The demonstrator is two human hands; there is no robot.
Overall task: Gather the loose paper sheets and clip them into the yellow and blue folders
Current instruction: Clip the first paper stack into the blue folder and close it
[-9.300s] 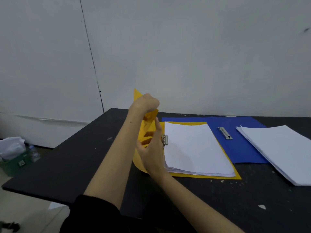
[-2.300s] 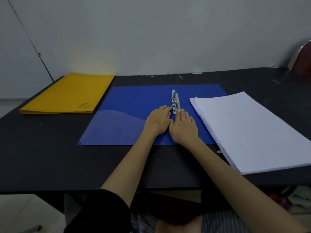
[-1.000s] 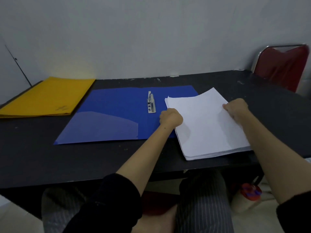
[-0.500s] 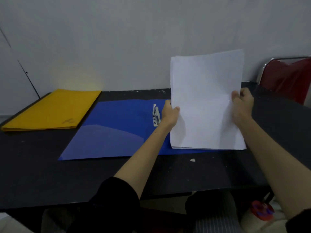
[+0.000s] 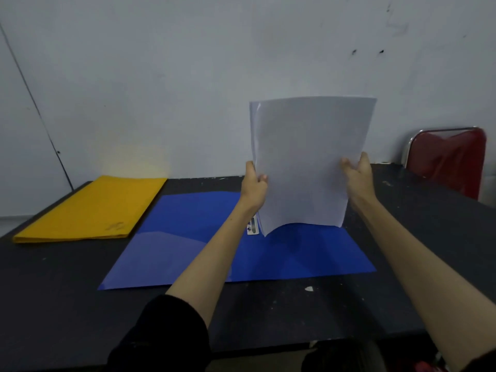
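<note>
A stack of white paper sheets [image 5: 306,162] stands upright, its bottom edge resting on the right half of the open blue folder [image 5: 188,237]. My left hand [image 5: 253,186] grips the stack's left edge. My right hand [image 5: 358,175] holds its right edge, fingers partly spread. The folder's metal clip [image 5: 252,228] shows just below my left wrist, mostly hidden. The yellow folder [image 5: 91,208] lies closed at the far left of the table.
The black table [image 5: 53,304] runs to a front edge near me. A red chair [image 5: 448,162] with a metal frame stands at the back right against the white wall. A small white scrap [image 5: 309,288] lies in front of the blue folder.
Both hands lifted the paper stack off the table from right of the blue folder, stood it upright, and shifted it left onto the folder's right half. The stack's bottom edge now bows.
</note>
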